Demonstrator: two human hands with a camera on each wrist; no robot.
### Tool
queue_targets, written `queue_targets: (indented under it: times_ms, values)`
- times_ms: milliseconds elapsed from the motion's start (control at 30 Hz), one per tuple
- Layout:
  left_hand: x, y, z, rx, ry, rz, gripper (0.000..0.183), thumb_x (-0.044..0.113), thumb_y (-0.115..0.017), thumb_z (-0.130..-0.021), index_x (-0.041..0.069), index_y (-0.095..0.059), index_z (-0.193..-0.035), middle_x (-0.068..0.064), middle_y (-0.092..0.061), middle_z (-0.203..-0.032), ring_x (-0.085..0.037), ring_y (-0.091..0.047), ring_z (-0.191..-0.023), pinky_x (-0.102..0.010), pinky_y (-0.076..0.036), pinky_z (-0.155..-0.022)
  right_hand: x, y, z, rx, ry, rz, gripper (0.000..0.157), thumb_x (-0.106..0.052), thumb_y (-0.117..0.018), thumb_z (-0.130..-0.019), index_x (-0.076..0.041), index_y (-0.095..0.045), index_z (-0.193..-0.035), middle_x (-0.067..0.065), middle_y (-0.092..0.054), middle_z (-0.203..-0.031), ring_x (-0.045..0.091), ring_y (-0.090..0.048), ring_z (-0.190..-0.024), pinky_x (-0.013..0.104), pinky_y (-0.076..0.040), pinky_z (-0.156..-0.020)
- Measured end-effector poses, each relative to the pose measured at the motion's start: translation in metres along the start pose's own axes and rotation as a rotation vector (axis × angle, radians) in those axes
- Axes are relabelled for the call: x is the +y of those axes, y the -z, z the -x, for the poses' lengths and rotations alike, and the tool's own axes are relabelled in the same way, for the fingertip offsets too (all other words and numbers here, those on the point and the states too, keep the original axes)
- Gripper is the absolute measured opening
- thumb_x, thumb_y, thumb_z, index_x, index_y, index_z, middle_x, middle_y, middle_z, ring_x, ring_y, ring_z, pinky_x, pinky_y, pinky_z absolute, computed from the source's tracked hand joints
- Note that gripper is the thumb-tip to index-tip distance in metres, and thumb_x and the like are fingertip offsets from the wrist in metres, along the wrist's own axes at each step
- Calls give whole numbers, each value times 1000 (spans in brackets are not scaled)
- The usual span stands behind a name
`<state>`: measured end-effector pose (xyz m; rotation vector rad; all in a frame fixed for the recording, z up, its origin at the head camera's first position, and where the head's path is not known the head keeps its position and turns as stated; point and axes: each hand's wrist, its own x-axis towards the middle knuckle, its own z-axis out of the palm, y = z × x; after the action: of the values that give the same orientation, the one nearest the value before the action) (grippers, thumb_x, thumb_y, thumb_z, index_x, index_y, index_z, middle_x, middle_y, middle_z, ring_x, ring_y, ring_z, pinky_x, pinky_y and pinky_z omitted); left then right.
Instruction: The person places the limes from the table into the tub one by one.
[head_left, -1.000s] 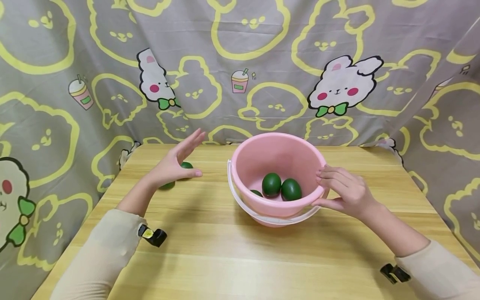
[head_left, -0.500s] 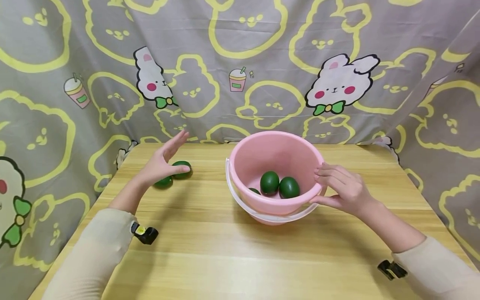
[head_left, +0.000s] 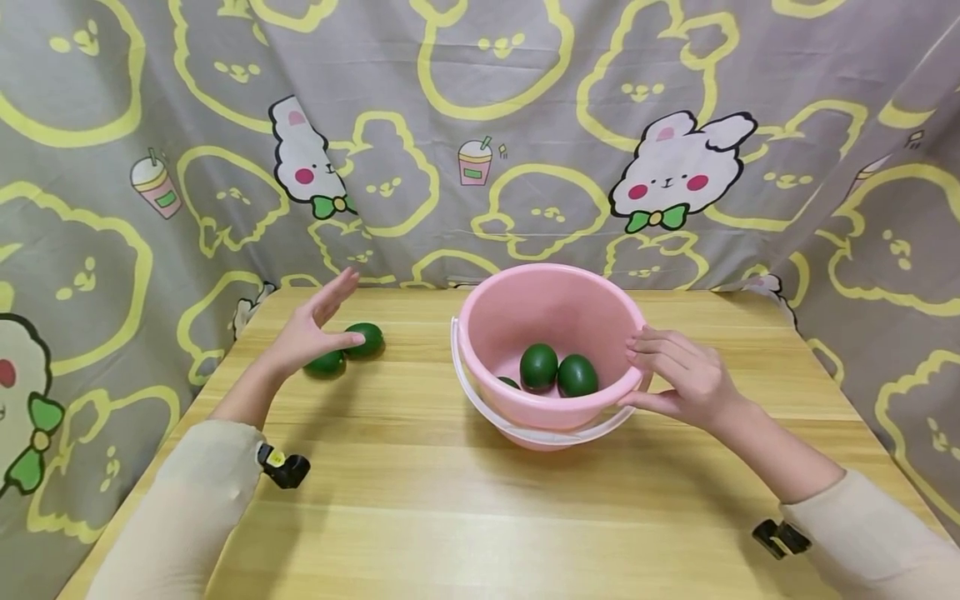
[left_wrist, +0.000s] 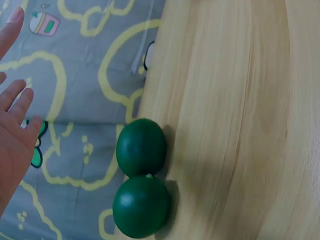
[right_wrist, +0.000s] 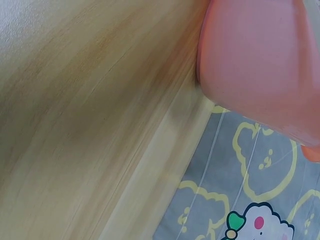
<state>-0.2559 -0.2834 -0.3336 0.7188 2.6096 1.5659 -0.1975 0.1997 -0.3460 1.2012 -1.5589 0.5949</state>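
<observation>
My left hand [head_left: 303,337], fingers spread and thumb apart, hovers over two glossy dark green limes [head_left: 363,340] lying against each other on the left of the table. Both limes [left_wrist: 141,206] show whole in the left wrist view, one with a pale stem nub, and the left hand [left_wrist: 17,125] is off to their side. My right hand [head_left: 690,375] pinches the right rim of a pink bucket [head_left: 551,292], thumb outside and fingers over the edge. Inside, two green limes [head_left: 538,367] lie side by side, with a third partly hidden behind the front wall.
The bucket's white handle [head_left: 551,435] hangs down over its front. A wooden table [head_left: 480,517] carries everything. Behind and on both sides hangs a grey curtain [head_left: 420,67] with yellow cartoon outlines, close to the table's back edge.
My left hand has moved left and slightly down, baring more of the two limes on the table. The right hand keeps its hold on the bucket, which stays put.
</observation>
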Motion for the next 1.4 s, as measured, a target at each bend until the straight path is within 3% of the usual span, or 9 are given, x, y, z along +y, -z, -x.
queue_targets:
  times_ms: [300,667,867,1267,1400]
  values:
    - [-7,2,2,-20,40,-8,90,7,-71,-84,24,-15,-153,-8,-17,-158,-25,-15,-144,-41,-13,-116,2,-1,2,5,9,0,54,-49,-68,-82,5,-67,-73,19,-69,-75,34,-65,-67,33,-53,-84]
    - [-22,3,6,35,98,-27,88,10,-72,-84,26,-18,-152,-7,-20,-157,-27,-14,-145,-55,-12,-114,-1,-1,-1,6,17,-1,54,-48,-67,-82,5,-67,-71,19,-68,-73,35,-64,-66,31,-52,-86]
    - [-31,6,9,97,95,-16,87,12,-72,-84,22,-19,-152,-11,-23,-156,-31,-17,-143,-54,-13,-113,0,-1,-3,10,14,3,54,-49,-67,-82,5,-67,-71,20,-68,-73,35,-64,-66,31,-52,-87]
    - [-51,12,13,138,146,-23,89,10,-73,-83,15,-18,-152,-13,-19,-156,-31,-7,-145,-57,-5,-113,-1,-1,-2,13,12,3,54,-48,-66,-83,4,-66,-70,20,-68,-73,35,-64,-66,29,-50,-91]
    - [-56,11,16,144,177,-47,87,15,-73,-84,19,-19,-152,-11,-19,-157,-30,-6,-145,-57,-5,-114,-1,-1,-2,10,11,1,54,-48,-66,-83,4,-66,-71,20,-68,-73,35,-64,-66,29,-50,-90]
